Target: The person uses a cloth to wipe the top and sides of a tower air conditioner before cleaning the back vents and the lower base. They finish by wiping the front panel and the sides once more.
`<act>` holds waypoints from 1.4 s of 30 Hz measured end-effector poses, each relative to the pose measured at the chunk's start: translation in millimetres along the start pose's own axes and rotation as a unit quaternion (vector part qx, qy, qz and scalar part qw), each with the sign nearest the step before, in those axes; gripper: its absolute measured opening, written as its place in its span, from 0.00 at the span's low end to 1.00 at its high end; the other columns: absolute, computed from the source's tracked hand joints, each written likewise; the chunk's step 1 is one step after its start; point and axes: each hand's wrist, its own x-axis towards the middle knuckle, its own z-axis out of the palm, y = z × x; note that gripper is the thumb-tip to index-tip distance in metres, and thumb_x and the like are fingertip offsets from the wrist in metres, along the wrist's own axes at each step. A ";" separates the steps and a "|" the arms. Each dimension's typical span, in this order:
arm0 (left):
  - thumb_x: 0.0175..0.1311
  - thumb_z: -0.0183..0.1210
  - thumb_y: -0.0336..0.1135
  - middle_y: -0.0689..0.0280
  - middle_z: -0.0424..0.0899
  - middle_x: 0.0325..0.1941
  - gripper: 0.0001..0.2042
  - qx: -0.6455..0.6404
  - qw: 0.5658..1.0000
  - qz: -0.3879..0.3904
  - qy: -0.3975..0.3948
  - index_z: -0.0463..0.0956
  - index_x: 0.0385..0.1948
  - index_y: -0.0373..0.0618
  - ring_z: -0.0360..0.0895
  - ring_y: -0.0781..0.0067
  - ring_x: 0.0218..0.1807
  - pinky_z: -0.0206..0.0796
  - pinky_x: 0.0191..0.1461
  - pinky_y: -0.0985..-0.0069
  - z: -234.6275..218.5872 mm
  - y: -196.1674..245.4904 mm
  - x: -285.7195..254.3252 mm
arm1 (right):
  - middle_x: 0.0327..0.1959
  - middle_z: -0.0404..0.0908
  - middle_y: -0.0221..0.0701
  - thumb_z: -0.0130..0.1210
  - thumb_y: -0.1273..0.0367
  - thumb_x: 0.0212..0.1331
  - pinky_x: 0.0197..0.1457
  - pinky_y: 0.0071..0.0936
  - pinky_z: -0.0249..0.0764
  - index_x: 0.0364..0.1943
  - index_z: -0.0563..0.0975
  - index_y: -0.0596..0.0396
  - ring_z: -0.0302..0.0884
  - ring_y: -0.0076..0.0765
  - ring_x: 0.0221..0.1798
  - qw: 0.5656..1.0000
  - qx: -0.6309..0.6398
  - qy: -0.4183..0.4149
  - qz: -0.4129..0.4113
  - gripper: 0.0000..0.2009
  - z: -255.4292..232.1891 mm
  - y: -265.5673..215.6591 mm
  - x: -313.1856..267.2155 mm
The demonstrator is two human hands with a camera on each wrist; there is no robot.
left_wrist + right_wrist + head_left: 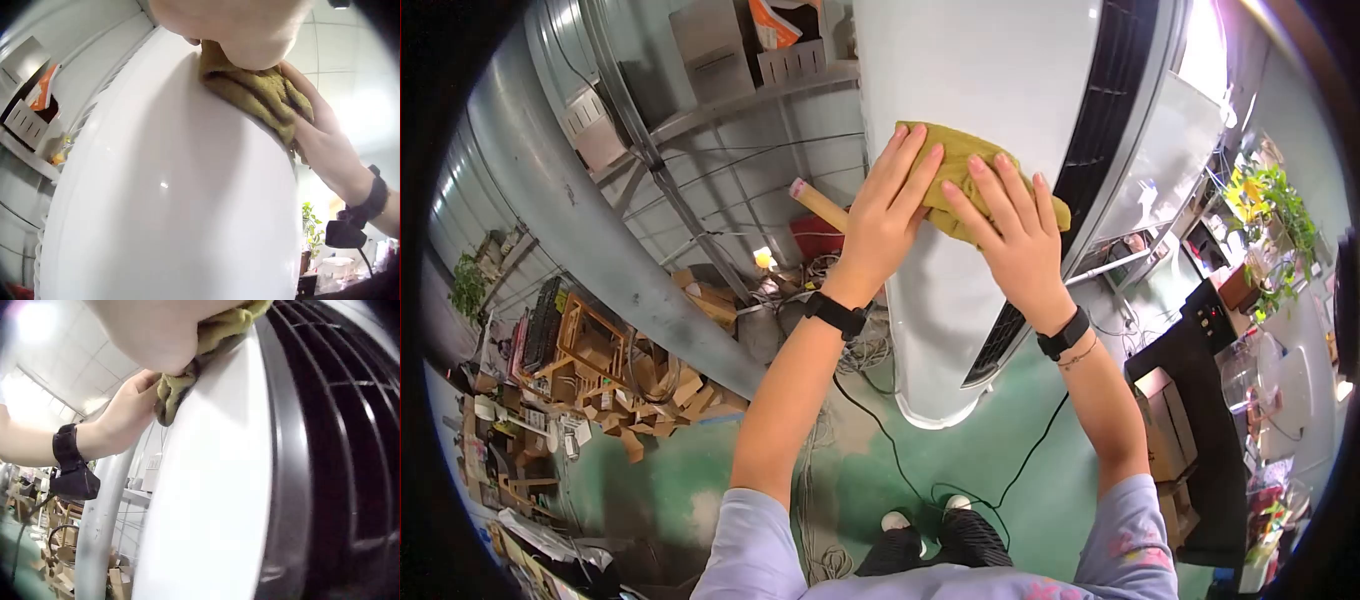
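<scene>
A yellow-green cloth (955, 160) lies bunched against the smooth white front of a tall floor-standing unit (975, 60) with dark louvered vents (1105, 95), like an air conditioner. My left hand (882, 220) presses the cloth's left part, fingers extended over it. On the right part lies my right hand (1020, 235), its fingers straight and spread. Folds of the cloth (262, 94) show under both hands in the left wrist view. From the right wrist view, the cloth's edge (172, 394) hangs beside the left hand (128, 412), close to the vent side.
A thick grey pipe (600, 210) slants down at left, near a shelf (750, 100) with boxes. Cardboard scraps (640, 395) pile up on the left. Black cables (890, 440) run over the green floor by the feet. A dark table (1200, 430) stands at right.
</scene>
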 end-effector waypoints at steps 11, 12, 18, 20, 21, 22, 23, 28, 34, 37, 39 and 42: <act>0.55 0.57 0.23 0.50 0.59 0.72 0.37 -0.172 0.939 -0.270 -0.124 0.54 0.70 0.42 0.59 0.49 0.72 0.53 0.73 0.64 31.4 -25.0 -230.7 | 0.68 0.65 0.29 0.49 0.69 0.57 0.76 0.41 0.49 0.63 0.70 0.46 0.56 0.33 0.74 0.975 0.029 -0.186 -0.117 0.25 79.2 -118.2 -124.7; 0.54 0.57 0.24 0.48 0.62 0.71 0.36 -0.168 0.942 -0.270 -0.106 0.56 0.69 0.39 0.61 0.48 0.71 0.55 0.72 0.64 39.9 -23.4 -251.2 | 0.68 0.65 0.30 0.49 0.69 0.56 0.76 0.41 0.49 0.63 0.70 0.47 0.57 0.33 0.74 0.972 0.034 -0.198 -0.121 0.25 86.7 -127.7 -139.1; 0.53 0.58 0.24 0.47 0.68 0.67 0.34 -0.185 0.918 -0.339 -0.085 0.60 0.67 0.37 0.65 0.47 0.68 0.60 0.69 0.65 91.7 -16.2 -393.3 | 0.68 0.65 0.31 0.49 0.70 0.55 0.77 0.38 0.48 0.61 0.70 0.51 0.55 0.34 0.74 0.960 0.043 -0.235 -0.148 0.25 131.7 -180.0 -245.6; 0.54 0.58 0.24 0.47 0.67 0.67 0.33 -0.164 0.914 -0.357 -0.101 0.60 0.66 0.37 0.65 0.47 0.68 0.61 0.68 0.65 106.3 -7.7 -447.9 | 0.68 0.64 0.30 0.49 0.70 0.55 0.77 0.38 0.48 0.62 0.70 0.50 0.54 0.34 0.74 0.958 0.053 -0.235 -0.152 0.25 147.0 -199.7 -297.3; 0.54 0.58 0.24 0.48 0.67 0.68 0.34 -0.153 0.920 -0.349 -0.094 0.60 0.67 0.37 0.65 0.47 0.69 0.61 0.68 0.65 113.9 -1.5 -475.0 | 0.69 0.64 0.29 0.49 0.70 0.55 0.77 0.38 0.48 0.62 0.70 0.49 0.54 0.33 0.74 0.958 0.057 -0.234 -0.154 0.25 153.2 -209.1 -324.7; 0.54 0.58 0.24 0.48 0.66 0.68 0.34 -0.144 0.925 -0.341 -0.087 0.59 0.67 0.37 0.64 0.47 0.69 0.61 0.68 0.65 122.8 6.6 -501.4 | 0.69 0.64 0.29 0.49 0.70 0.56 0.77 0.38 0.48 0.62 0.70 0.48 0.54 0.33 0.75 0.958 0.059 -0.232 -0.156 0.26 157.9 -216.5 -353.0; 0.54 0.59 0.24 0.48 0.66 0.68 0.34 -0.135 0.931 -0.331 -0.079 0.59 0.67 0.38 0.64 0.48 0.69 0.61 0.68 0.65 130.2 15.0 -526.8 | 0.69 0.64 0.28 0.49 0.69 0.56 0.77 0.39 0.48 0.63 0.70 0.46 0.54 0.33 0.75 0.959 0.061 -0.230 -0.157 0.26 161.3 -223.4 -381.0; 0.56 0.58 0.26 0.45 0.56 0.73 0.38 -0.089 0.945 -0.301 -0.096 0.50 0.70 0.36 0.57 0.43 0.72 0.55 0.72 0.60 164.1 54.2 -624.3 | 0.71 0.62 0.26 0.50 0.68 0.58 0.76 0.41 0.50 0.65 0.69 0.39 0.54 0.32 0.75 0.961 0.075 -0.206 -0.168 0.26 183.5 -244.6 -498.0; 0.56 0.58 0.26 0.43 0.53 0.73 0.39 -0.034 0.954 -0.280 -0.104 0.48 0.70 0.34 0.54 0.41 0.73 0.53 0.73 0.58 180.6 72.4 -658.9 | 0.73 0.60 0.24 0.49 0.68 0.59 0.75 0.39 0.53 0.67 0.66 0.36 0.55 0.31 0.75 0.961 0.068 -0.179 -0.198 0.28 187.8 -242.9 -536.2; 0.56 0.58 0.25 0.41 0.51 0.73 0.39 -0.026 0.963 -0.237 -0.127 0.48 0.70 0.32 0.52 0.42 0.74 0.51 0.74 0.58 170.8 64.6 -629.2 | 0.73 0.60 0.24 0.50 0.67 0.59 0.75 0.36 0.52 0.67 0.65 0.36 0.54 0.31 0.75 0.962 0.070 -0.148 -0.219 0.28 193.0 -229.4 -526.8; 0.55 0.58 0.24 0.40 0.50 0.74 0.38 -0.026 0.970 -0.204 -0.131 0.49 0.70 0.31 0.52 0.42 0.74 0.51 0.75 0.58 153.7 68.3 -580.6 | 0.73 0.61 0.24 0.51 0.66 0.58 0.74 0.39 0.53 0.67 0.66 0.34 0.54 0.33 0.75 0.967 0.052 -0.130 -0.214 0.29 174.2 -202.1 -488.7; 0.53 0.58 0.21 0.41 0.49 0.74 0.38 0.033 0.994 -0.073 -0.073 0.51 0.69 0.31 0.50 0.41 0.75 0.49 0.75 0.56 137.6 70.6 -471.3 | 0.72 0.62 0.28 0.54 0.70 0.54 0.72 0.51 0.56 0.65 0.69 0.32 0.57 0.42 0.74 0.980 0.097 -0.084 -0.150 0.30 145.9 -142.7 -416.5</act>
